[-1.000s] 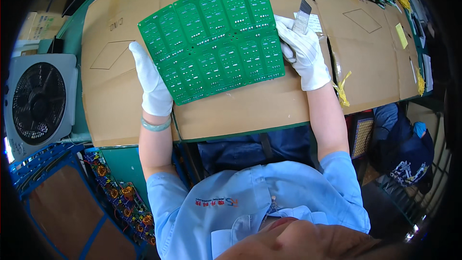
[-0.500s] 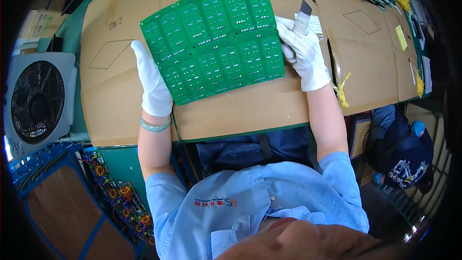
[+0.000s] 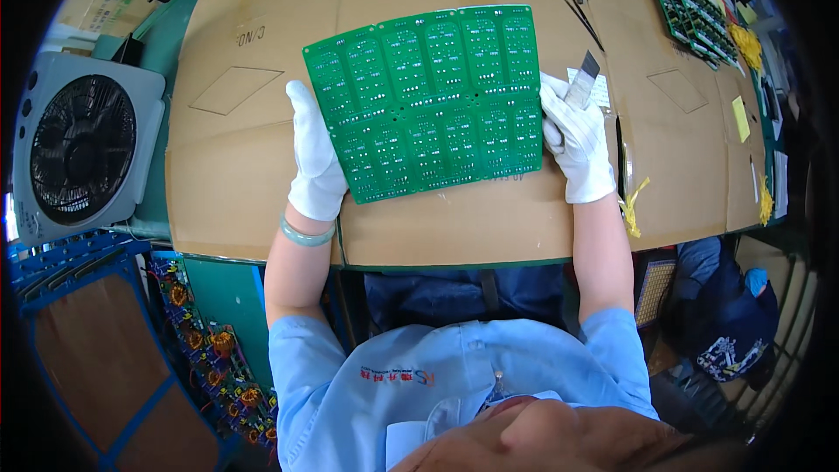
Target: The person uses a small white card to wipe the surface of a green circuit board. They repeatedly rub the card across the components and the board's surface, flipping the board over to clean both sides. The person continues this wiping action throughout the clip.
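A large green circuit board (image 3: pixel 428 105), made up of several repeated sections, is held up over the cardboard-covered table, its soldered side showing. Gripping its left edge is my white-gloved left hand (image 3: pixel 316 157), thumb along the side and fingers hidden beneath. My right hand (image 3: pixel 575 140), also gloved, closes on the board's right edge. Between the fingers of that hand sticks up a flat metal blade (image 3: pixel 584 80) with a pale wrapped handle, pointing away from me.
Cardboard (image 3: pixel 236 149) covers the table. A stack of circuit boards (image 3: pixel 690 17) lies at the far right, beside yellow ties (image 3: pixel 745 45). A box fan (image 3: pixel 83 149) stands left. Wired components with copper coils (image 3: pixel 223 345) sit low on the left. Dark tweezers-like strips (image 3: pixel 581 17) lie behind the board.
In the picture, the board, both hands and the surroundings have shifted right and downward, partly from the view moving. The board is tilted slightly less; both hands keep their hold.
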`<state>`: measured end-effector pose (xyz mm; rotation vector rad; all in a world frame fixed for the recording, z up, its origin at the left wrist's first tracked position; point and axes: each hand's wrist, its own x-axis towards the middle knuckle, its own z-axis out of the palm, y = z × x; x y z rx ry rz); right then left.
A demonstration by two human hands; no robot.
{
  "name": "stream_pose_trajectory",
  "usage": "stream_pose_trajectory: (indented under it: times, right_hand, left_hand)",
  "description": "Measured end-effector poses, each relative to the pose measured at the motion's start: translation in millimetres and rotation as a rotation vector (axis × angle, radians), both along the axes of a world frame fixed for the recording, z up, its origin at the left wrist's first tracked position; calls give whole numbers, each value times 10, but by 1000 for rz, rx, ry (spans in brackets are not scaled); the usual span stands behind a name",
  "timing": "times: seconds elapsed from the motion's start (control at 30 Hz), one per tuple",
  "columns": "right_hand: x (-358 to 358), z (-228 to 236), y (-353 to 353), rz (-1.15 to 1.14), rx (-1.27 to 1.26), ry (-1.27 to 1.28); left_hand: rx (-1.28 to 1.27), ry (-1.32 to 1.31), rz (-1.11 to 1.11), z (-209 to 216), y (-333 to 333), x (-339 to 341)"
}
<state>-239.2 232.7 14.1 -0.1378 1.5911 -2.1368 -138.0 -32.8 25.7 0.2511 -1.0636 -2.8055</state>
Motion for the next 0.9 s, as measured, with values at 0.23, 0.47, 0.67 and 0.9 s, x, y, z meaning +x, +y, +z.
stream_pose_trajectory:
  times: [0.23, 0.47, 0.67, 0.9]
  right_hand:
    - [16, 26, 28, -14, 16, 12]
    - [9, 63, 27, 20, 5, 20]
    - [43, 91, 34, -6, -35, -9]
    - [39, 98, 23, -4, -36, -23]
  left_hand:
    - [-31, -4, 13, 4, 12, 25]
    - [-33, -45, 38, 11, 9, 20]
    - [-179, -116, 128, 21, 46, 18]
    - [-92, -102, 121, 6, 31, 26]
